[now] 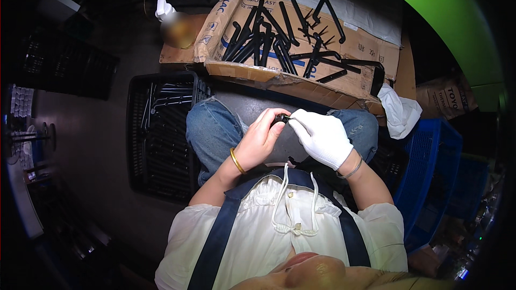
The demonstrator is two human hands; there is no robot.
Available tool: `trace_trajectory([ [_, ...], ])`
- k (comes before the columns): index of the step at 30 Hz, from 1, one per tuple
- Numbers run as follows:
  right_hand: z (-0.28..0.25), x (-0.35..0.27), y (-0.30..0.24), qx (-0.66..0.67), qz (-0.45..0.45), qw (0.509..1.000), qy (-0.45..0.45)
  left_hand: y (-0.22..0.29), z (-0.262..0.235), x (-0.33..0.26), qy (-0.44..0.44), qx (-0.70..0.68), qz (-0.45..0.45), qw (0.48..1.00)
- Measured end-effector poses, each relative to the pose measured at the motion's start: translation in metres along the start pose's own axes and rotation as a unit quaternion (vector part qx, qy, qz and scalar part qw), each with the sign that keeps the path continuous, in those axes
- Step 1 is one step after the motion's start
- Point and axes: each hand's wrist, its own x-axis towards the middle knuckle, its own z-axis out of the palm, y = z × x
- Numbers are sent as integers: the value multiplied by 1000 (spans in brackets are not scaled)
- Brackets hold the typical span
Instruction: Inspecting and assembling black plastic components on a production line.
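Note:
In front of my body, between my knees, my bare left hand (259,138) is closed around a small black plastic part (280,119). My right hand (324,138), in a white glove, pinches the right side of the same part, and its fingertips meet those of the left. Most of the part is hidden by my fingers, so its full shape does not show. Beyond my hands lie many black handle-like plastic pieces (266,43), loosely piled in a shallow cardboard box (263,73). Some have bent ends, others thin prongs.
A black crate (130,145) full of long dark parts stands on the floor at my left. Blue plastic crates (430,166) are at my right. A crumpled white bag (399,111) hangs by the box's right corner. A blurred bottle with a white top (164,9) stands far left.

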Motion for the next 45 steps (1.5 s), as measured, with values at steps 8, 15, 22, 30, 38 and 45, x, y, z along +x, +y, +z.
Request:
trace_trajectory([
  [8,-3,1,-5,156,85,982,61,-8,0,-8,-42,-191,-69,978],
  [15,23,13,-2,424,133,891,93,-7,5,-12,-75,-348,-109,928],
  [22,40,6,-8,303,75,950,30,-33,-20,17,-88,-812,75,572],
  [30,84,-10,-52,385,75,907,-153,-30,-32,18,23,-735,79,673],
  [38,94,-2,-39,327,27,941,-84,-48,-39,-26,171,-412,-65,893],
  [45,93,-3,-25,369,71,918,-131,-227,-247,-127,599,-489,-140,619],
])
